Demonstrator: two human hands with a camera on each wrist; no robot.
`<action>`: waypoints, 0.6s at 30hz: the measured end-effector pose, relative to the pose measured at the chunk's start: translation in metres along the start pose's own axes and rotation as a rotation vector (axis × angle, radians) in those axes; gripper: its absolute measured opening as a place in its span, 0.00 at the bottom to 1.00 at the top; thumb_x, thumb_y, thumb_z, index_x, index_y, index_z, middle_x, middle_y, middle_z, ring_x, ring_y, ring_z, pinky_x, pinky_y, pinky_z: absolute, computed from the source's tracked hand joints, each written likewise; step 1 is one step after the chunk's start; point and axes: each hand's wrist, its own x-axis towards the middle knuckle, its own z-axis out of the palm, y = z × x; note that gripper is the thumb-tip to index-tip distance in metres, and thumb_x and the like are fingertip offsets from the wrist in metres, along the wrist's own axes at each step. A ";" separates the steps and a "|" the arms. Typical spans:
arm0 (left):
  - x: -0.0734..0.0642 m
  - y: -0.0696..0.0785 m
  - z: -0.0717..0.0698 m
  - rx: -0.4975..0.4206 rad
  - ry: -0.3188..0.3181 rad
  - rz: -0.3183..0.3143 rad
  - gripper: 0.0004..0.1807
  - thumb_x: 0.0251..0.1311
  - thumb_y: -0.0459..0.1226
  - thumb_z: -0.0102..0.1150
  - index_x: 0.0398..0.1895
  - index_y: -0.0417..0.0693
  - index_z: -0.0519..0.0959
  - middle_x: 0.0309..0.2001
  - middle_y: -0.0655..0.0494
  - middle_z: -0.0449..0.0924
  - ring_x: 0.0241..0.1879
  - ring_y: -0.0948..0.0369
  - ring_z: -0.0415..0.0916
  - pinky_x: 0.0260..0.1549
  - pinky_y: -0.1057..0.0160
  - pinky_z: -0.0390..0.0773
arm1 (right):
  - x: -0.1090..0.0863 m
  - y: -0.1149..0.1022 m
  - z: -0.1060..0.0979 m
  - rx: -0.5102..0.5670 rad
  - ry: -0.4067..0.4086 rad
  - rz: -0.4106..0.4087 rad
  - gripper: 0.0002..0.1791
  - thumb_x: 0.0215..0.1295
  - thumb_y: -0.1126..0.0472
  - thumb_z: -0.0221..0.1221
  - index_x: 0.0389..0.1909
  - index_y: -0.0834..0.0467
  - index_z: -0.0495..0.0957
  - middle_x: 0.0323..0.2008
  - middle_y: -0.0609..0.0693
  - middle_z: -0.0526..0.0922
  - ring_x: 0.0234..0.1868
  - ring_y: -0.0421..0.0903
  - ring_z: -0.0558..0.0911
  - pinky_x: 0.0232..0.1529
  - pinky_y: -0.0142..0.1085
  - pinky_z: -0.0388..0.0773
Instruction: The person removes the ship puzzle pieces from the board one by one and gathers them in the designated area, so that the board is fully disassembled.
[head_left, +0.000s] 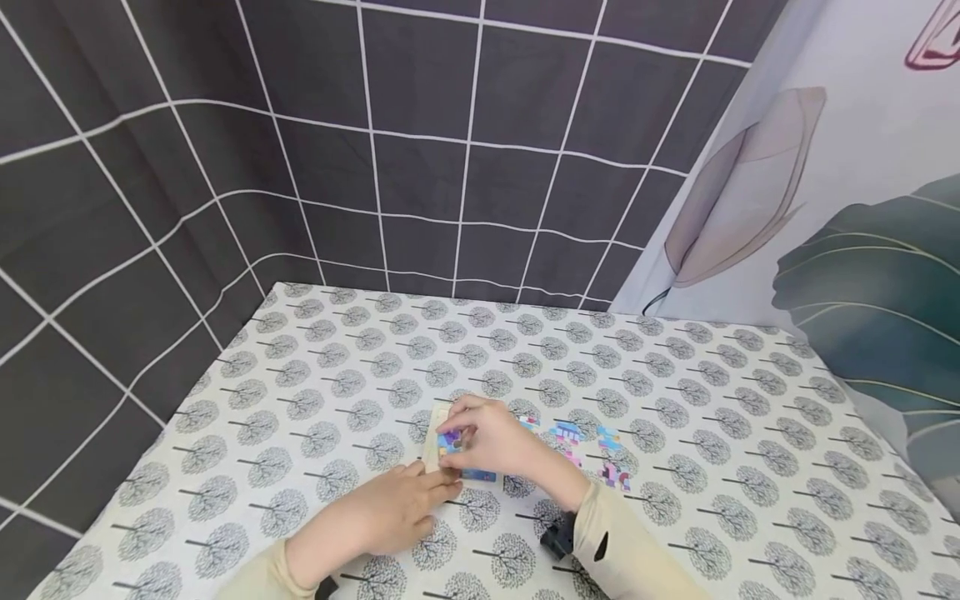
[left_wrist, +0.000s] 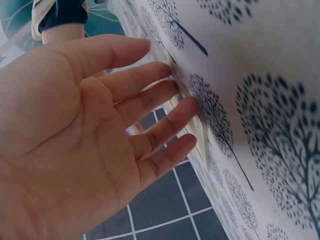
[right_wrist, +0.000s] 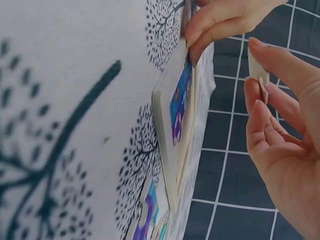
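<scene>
A pale puzzle board [head_left: 433, 437] with some colourful pieces fitted in it lies flat on the tablecloth, partly hidden by both hands. My left hand [head_left: 390, 508] rests at its near left edge; in the left wrist view the fingers are spread and lightly bent, with fingertips at the board's rim [left_wrist: 202, 142]. Above the board, my right hand [head_left: 491, 437] pinches a puzzle piece between thumb and fingers. Its pale edge shows in the right wrist view as a thin puzzle piece [right_wrist: 257, 70], held apart from the blue and purple fitted section [right_wrist: 180, 102].
Several loose puzzle pieces [head_left: 566, 431] lie right of the board, with a pink and dark cluster [head_left: 615, 477] nearer me. The tablecloth [head_left: 315, 417] has a tree print. A dark gridded curtain [head_left: 420, 167] rises behind and on the left.
</scene>
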 end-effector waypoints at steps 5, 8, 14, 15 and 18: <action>0.000 -0.004 -0.002 -0.032 -0.025 0.011 0.26 0.62 0.41 0.52 0.65 0.51 0.68 0.67 0.57 0.64 0.63 0.55 0.64 0.62 0.52 0.67 | -0.009 -0.002 -0.004 0.030 0.044 0.007 0.22 0.46 0.57 0.71 0.43 0.61 0.82 0.45 0.52 0.80 0.31 0.36 0.79 0.34 0.25 0.79; 0.000 -0.006 -0.003 -0.051 -0.029 0.009 0.26 0.62 0.41 0.52 0.65 0.52 0.68 0.67 0.57 0.64 0.64 0.55 0.63 0.63 0.52 0.65 | -0.014 -0.003 -0.006 -0.002 0.062 0.015 0.23 0.46 0.54 0.71 0.44 0.59 0.82 0.46 0.52 0.80 0.33 0.36 0.79 0.35 0.26 0.79; -0.001 -0.008 -0.003 -0.052 -0.018 0.009 0.27 0.63 0.44 0.51 0.66 0.54 0.66 0.68 0.59 0.61 0.63 0.55 0.63 0.64 0.52 0.63 | -0.026 -0.001 -0.011 -0.020 0.115 0.016 0.24 0.45 0.55 0.71 0.45 0.60 0.81 0.45 0.48 0.81 0.35 0.38 0.80 0.37 0.28 0.79; -0.001 -0.008 -0.002 -0.050 -0.016 0.007 0.27 0.63 0.44 0.51 0.66 0.54 0.66 0.68 0.60 0.61 0.63 0.55 0.63 0.64 0.53 0.63 | -0.028 -0.001 -0.012 -0.026 0.125 0.018 0.24 0.45 0.55 0.71 0.45 0.60 0.81 0.44 0.47 0.81 0.35 0.38 0.79 0.37 0.29 0.79; -0.001 -0.008 -0.002 -0.048 -0.015 0.007 0.27 0.63 0.44 0.50 0.66 0.54 0.66 0.68 0.60 0.61 0.62 0.56 0.63 0.64 0.53 0.63 | -0.033 0.000 -0.015 -0.048 0.145 0.021 0.24 0.46 0.53 0.71 0.45 0.59 0.81 0.44 0.47 0.82 0.38 0.40 0.79 0.41 0.31 0.79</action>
